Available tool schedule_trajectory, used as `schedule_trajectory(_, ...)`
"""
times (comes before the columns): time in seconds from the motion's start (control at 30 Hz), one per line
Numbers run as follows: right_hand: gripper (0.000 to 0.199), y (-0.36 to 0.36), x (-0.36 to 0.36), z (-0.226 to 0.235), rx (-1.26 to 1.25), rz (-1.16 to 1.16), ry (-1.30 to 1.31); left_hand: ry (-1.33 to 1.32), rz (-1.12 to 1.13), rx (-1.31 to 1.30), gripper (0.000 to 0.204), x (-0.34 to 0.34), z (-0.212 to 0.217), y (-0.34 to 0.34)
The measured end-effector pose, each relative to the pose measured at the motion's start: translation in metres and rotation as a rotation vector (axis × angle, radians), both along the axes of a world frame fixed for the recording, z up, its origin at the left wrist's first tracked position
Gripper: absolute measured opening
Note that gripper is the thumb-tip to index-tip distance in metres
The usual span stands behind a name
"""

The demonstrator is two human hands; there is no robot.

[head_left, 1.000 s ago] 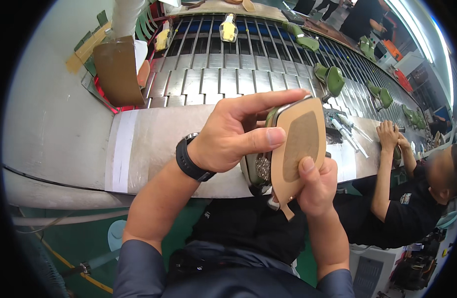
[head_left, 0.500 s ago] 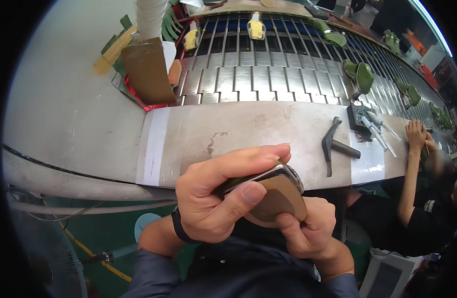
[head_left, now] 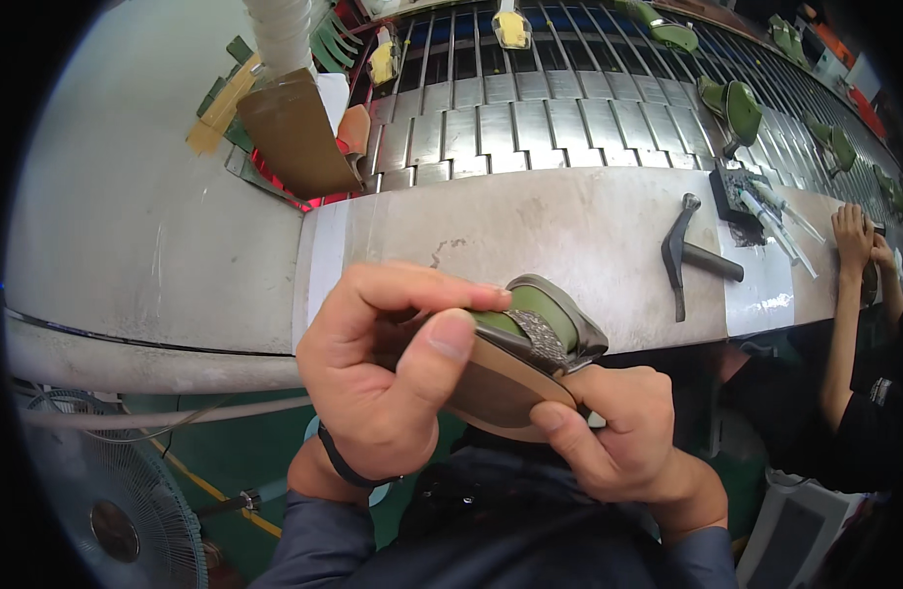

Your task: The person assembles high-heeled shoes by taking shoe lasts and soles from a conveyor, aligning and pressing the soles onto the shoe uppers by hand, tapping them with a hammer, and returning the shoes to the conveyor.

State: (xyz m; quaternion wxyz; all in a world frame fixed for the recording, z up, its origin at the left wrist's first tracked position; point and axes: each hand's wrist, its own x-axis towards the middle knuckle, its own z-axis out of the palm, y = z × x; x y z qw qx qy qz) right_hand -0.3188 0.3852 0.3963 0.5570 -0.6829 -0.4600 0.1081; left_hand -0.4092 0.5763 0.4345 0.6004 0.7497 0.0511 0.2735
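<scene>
Between my hands is a shoe (head_left: 540,337) on a green last, tilted so its tan sole (head_left: 499,388) faces me. Its upper is dark and glossy, with a glittery grey band across it. My left hand (head_left: 378,358) grips one end, thumb along the sole's edge and fingers over the top. At the other end my right hand (head_left: 618,427) pinches the sole between thumb and bent fingers. Beyond them a cobbler's hammer (head_left: 677,257) with a dark handle lies on the bench (head_left: 569,221). My palms hide part of the shoe.
A slatted metal conveyor (head_left: 530,128) runs behind the bench, carrying green lasts (head_left: 741,110) and yellow-topped pieces (head_left: 511,29). A black block (head_left: 736,191) with several syringe-like tools stands right. A co-worker's hands (head_left: 854,236) are farther right. A brown board (head_left: 294,133) and fan (head_left: 113,525) are left.
The shoe has been turned, so its green last and glittery band now show more. My left hand has shifted slightly left, its thumb moving back along the sole. The view has shifted too.
</scene>
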Motion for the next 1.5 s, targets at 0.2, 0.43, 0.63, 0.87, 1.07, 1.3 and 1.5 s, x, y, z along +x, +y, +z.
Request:
schedule_trajectory(0.2, 0.020, 0.009, 0.001, 0.001, 0.031, -0.025, 0.033, 0.009, 0.040, 0.055, 0.020, 0.002, -0.003, 0.002)
schedule_trajectory(0.43, 0.024, 0.015, -0.001, 0.001, 0.048, -0.048, 0.115, 0.080, 0.092, 0.163, 0.017, 0.004, 0.005, -0.001)
schedule_trajectory(0.63, 0.021, 0.022, 0.020, 0.000, -0.157, 0.031, 0.184, 0.246, 0.020, 0.076, 0.030, 0.038, 0.017, 0.036)
schedule_trajectory(0.87, 0.033, 0.035, 0.050, 0.018, 0.004, -0.002, 0.738, -0.159, -0.373, -0.585, 0.052, 0.109, -0.022, 0.048)
schedule_trajectory(1.07, 0.032, 0.038, 0.055, -0.021, 0.087, 0.041, 0.708, -0.085, -0.403, -0.574, 0.054, 0.129, -0.033, 0.061)
schedule_trajectory(1.3, 0.034, 0.030, 0.058, -0.031, 0.089, 0.118, 0.817, -0.066, -0.462, -0.498, 0.057, 0.138, -0.026, 0.053)
schedule_trajectory(1.5, 0.036, 0.009, 0.065, -0.017, -0.010, 0.049, 0.879, -0.063, -0.568, -0.573, 0.052, 0.172, -0.035, 0.047)
